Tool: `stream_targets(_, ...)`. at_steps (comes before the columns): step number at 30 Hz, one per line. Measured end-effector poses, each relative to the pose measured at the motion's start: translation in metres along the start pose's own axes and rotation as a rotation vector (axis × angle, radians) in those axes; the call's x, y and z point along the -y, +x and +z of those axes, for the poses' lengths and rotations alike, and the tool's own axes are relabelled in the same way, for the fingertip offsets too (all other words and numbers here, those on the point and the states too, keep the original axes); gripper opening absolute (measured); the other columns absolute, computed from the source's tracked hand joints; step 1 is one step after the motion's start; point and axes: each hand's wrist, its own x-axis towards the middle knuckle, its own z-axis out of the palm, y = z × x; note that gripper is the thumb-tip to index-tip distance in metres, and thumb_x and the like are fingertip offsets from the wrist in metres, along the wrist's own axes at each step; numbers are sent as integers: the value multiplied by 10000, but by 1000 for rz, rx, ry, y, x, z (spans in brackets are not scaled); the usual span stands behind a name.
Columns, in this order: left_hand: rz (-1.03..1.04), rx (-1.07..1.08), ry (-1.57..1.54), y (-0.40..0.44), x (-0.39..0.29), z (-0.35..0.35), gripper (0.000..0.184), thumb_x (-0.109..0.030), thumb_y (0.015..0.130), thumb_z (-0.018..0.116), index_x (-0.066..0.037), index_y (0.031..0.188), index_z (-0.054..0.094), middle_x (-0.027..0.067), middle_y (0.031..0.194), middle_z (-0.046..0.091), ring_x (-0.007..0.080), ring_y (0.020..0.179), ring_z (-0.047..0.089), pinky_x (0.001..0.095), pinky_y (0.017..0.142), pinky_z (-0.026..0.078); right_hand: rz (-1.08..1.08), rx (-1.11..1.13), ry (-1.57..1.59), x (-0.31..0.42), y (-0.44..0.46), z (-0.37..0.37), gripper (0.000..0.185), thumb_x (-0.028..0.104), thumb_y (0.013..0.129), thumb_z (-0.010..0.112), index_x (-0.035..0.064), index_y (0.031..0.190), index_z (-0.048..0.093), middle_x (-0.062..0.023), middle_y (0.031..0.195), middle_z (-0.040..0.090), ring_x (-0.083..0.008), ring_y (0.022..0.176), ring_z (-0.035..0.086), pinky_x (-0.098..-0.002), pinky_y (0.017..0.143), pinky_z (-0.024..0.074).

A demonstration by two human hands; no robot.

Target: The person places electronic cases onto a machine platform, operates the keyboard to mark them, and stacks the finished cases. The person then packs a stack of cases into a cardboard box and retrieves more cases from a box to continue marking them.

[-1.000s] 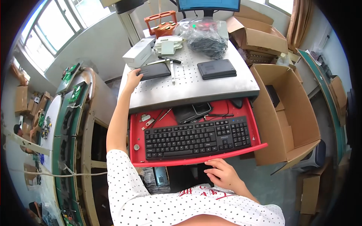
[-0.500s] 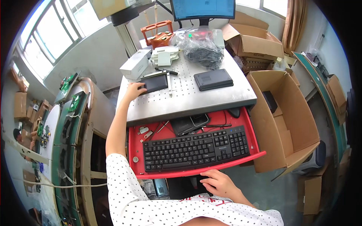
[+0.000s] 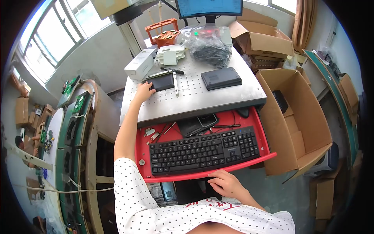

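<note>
My left hand (image 3: 144,92) lies on the left end of a flat black device (image 3: 162,82), its fingers apart. The device sits flat on the perforated metal table (image 3: 187,102), against a metal corner bracket (image 3: 176,83). To the right rest dark flat devices, one on another (image 3: 221,78). My right hand (image 3: 224,183) hangs just in front of the red drawer (image 3: 218,173), fingers loosely bent and apart, with nothing visible in it. A black keyboard (image 3: 204,151) fills the front of the open drawer.
Behind the bracket are a white box (image 3: 139,64), white pieces (image 3: 170,55), a plastic bag of dark items (image 3: 210,50) and a monitor (image 3: 210,7). An open cardboard box (image 3: 311,117) stands right. Circuit boards line the left bench (image 3: 70,128); another person (image 3: 21,144) is far left.
My left hand has moved slightly right, further over the black device, whose near side now lies flatter within the bracket. My right hand stays by the drawer front. The view has tilted slightly.
</note>
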Motion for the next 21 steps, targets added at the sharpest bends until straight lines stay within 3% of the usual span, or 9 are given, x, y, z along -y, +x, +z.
stream_targets(4, 33, 8, 0, 2, -7, -4, 495, -306, 719, 653, -34, 1120, 552, 223, 1188, 486, 391, 1039, 449, 388, 918, 348, -30, -172, 11, 8, 6, -7, 120, 30, 668, 624, 21, 787, 611, -80, 869, 600, -240, 808, 577, -319, 677, 484)
stream_targets(7, -39, 150, -22, 8, -17, -14, 495, -298, 713, 659, -17, 1106, 553, 201, 1136, 526, 399, 1027, 464, 382, 906, 364, -35, -220, -20, 7, 7, -9, 119, 15, 654, 623, 22, 772, 613, -78, 829, 606, -240, 770, 587, -317, 651, 489)
stream_targets(10, -61, 150, 66, 8, -25, -18, 497, -234, 716, 655, -27, 1149, 527, 173, 1100, 552, 328, 999, 520, 364, 872, 405, -26, -214, -40, 5, 3, -7, 131, 8, 646, 625, 19, 776, 614, -84, 834, 606, -240, 761, 589, -313, 645, 491)
stream_targets(13, -1, 49, -119, -6, -39, -25, 369, -197, 725, 622, -34, 1054, 582, 159, 1074, 559, 325, 1029, 496, 364, 868, 407, -28, -202, -30, 6, 2, -5, 135, 5, 643, 627, 18, 777, 614, -83, 829, 608, -238, 758, 589, -310, 639, 490)
stream_targets(16, 401, -223, -214, -16, -61, -35, 311, -95, 755, 578, -61, 1065, 571, 131, 1049, 573, 294, 976, 538, 342, 848, 425, -23, -208, -32, 10, 2, -9, 132, -1, 643, 627, 15, 774, 614, -80, 827, 611, -237, 751, 591, -308, 636, 490)
stream_targets(17, 431, -286, -208, -24, -70, -44, 237, -54, 769, 534, -44, 999, 590, 130, 982, 593, 295, 919, 561, 352, 813, 439, -17, -221, -39, 9, 2, -10, 131, -5, 644, 625, 14, 773, 615, -81, 825, 612, -238, 747, 591, -308, 635, 490)
stream_targets(20, 232, -358, -325, -28, -55, -57, 180, -72, 752, 527, -43, 904, 618, 134, 939, 603, 297, 909, 549, 359, 808, 435, 11, -217, -53, 10, -1, -13, 130, -16, 646, 621, 10, 774, 617, -84, 817, 615, -239, 735, 591, -309, 633, 487)
stream_targets(21, 198, -502, -289, -30, -47, -54, 165, -72, 748, 510, -30, 860, 624, 151, 877, 609, 311, 864, 559, 377, 783, 442, 17, -206, -60, 9, 0, -14, 131, -21, 647, 618, 9, 775, 617, -86, 812, 615, -239, 730, 592, -309, 632, 486)
